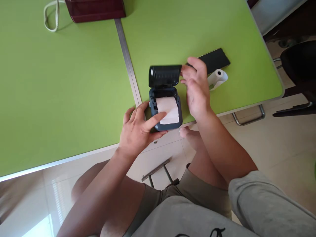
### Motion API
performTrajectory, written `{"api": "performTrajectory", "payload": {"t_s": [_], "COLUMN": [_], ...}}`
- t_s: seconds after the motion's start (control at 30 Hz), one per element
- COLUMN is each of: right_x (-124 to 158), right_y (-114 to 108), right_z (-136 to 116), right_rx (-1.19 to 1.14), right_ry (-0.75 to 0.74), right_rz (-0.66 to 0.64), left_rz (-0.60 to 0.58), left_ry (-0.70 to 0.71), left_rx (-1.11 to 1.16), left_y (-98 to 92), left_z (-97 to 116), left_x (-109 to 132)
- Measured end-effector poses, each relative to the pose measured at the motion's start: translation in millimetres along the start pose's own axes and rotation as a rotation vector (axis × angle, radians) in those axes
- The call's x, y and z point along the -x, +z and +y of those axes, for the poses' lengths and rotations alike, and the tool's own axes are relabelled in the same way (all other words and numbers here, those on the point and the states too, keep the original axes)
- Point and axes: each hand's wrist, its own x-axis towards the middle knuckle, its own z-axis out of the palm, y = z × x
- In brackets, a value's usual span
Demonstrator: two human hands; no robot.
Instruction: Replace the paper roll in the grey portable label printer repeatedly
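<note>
A small dark printer (179,122) sits at the front edge of the green table, its black lid (164,76) raised. White paper (168,107) lies in its compartment. My left hand (138,127) grips the printer's left side and front, the thumb resting on the paper. At the lid's right edge is my right hand (197,87), fingers apart; its fingertips are at or just beside the lid. To the right of that hand stands a white paper roll (218,79) with a dark core and a loose end.
A black phone (215,60) lies behind the paper roll. At the back left is a dark red box (96,10) with a white cord (57,15). A metal strip (127,59) crosses the green table (74,82). A black chair (300,62) stands at the right.
</note>
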Motion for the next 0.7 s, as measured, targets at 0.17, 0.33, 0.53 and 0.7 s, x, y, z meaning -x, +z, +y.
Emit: {"api": "performTrajectory", "payload": {"t_s": [0.17, 0.33, 0.53, 0.7], "right_x": [8, 16, 8, 7], "right_y": [-4, -5, -12, -10], "right_z": [-14, -21, -29, -36], "right_rx": [-0.079, 0.059, 0.062, 0.006], "right_ry": [0.054, 0.119, 0.126, 0.177], "right_rz": [0.029, -0.202, -0.366, -0.351], "left_rz": [-0.028, -0.005, -0.043, -0.027], "left_ry": [-0.021, -0.020, -0.085, -0.086], "left_rx": [-0.012, -0.004, 0.002, -0.019], "left_y": [-1.2, 2.1, 3.3, 2.7], "left_z": [2, 0, 1, 1], "left_x": [-1, 1, -1, -1]}}
